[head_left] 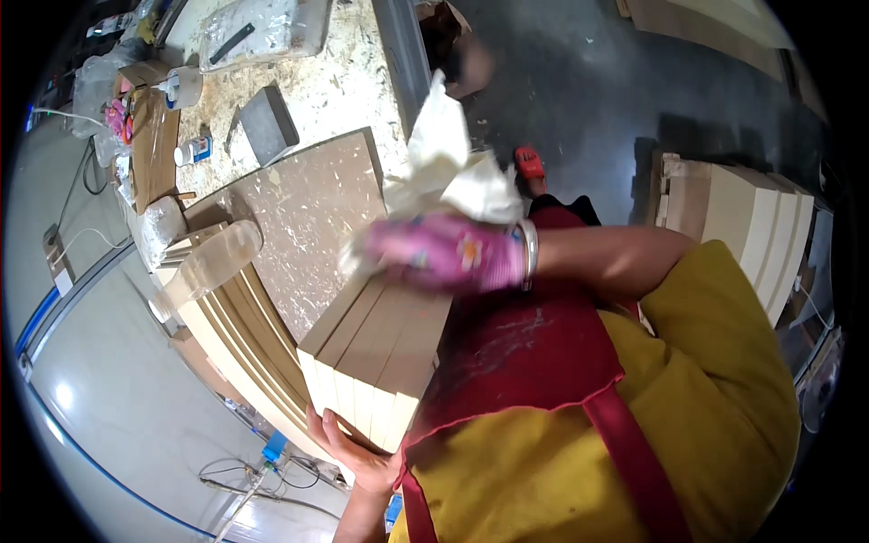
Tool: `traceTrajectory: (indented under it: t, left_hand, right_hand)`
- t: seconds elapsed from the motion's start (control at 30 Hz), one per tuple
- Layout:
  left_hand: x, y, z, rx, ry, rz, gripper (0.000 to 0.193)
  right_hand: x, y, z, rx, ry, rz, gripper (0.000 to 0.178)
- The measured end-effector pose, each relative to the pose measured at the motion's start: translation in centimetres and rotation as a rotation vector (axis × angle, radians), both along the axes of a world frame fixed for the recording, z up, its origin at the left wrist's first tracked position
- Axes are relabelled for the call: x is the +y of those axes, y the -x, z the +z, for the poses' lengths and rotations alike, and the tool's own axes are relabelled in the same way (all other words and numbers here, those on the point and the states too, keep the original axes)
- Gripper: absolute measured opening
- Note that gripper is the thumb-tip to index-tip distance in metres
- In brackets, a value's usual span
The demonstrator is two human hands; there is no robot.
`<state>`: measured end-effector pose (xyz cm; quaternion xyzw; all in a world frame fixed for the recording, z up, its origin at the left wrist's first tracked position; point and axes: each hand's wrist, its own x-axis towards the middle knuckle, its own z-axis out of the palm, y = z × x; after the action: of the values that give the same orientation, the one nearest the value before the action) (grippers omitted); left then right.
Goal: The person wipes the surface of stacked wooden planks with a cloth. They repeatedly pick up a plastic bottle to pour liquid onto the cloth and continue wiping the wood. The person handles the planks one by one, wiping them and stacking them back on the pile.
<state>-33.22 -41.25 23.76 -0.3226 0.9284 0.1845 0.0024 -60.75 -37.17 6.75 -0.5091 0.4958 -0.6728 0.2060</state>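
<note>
My left hand [348,448], bare, grips the lower end of a stack of pale wooden panels [376,348] held on edge against my red apron [534,362]. My right hand [444,253], in a pink glove, presses a crumpled white cloth [448,167] onto the top of that stack. The glove is blurred. The cloth sticks up above the hand and hides part of the workbench edge.
A chipboard workbench [335,90] carries a brown board [308,217], a grey block [267,122], a white glue bottle [186,86], a clear plastic bottle [213,262] and curved wooden strips [249,344]. More pale panels [742,226] stand stacked at right. A foot in a red sandal [529,165] rests on the dark floor.
</note>
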Motion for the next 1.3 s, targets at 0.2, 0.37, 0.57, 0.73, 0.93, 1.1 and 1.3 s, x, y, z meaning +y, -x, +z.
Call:
traceTrajectory:
  t: [0.2,0.37,0.57,0.73,0.93,1.1,1.3]
  left_hand:
    - [0.1,-0.4,0.0,-0.022,-0.026,0.033,0.104]
    - [0.1,-0.8,-0.1,-0.014,-0.026,0.023,0.103]
    - [0.0,0.0,-0.3,0.018,-0.025,0.036,0.1]
    - [0.0,0.0,0.2,-0.055,0.01,0.032,0.101]
    - [0.4,-1.1,-0.5,0.009,0.016,0.036,0.103]
    - [-0.2,-0.2,0.2,-0.038,0.002,-0.002,0.105]
    - [0.1,-1.0,-0.3,-0.012,-0.016,0.009,0.105]
  right_hand:
    - [3.1,4.1,-5.9,-0.182,-0.592,0.264,0.029]
    - [0.6,6.9,1.4,-0.859,-0.508,0.345,0.035]
    - [0.0,-0.8,-4.1,-0.246,-0.239,0.259,0.042]
    - [-1.5,3.9,-1.8,-0.302,-0.646,0.463,0.036]
    - [3.2,2.4,2.6,-0.106,0.072,0.367,0.041]
    - [5.0,1.1,-6.0,-0.336,-0.44,0.405,0.039]
    - [3.2,-1.0,2.8,-0.215,0.016,0.256,0.035]
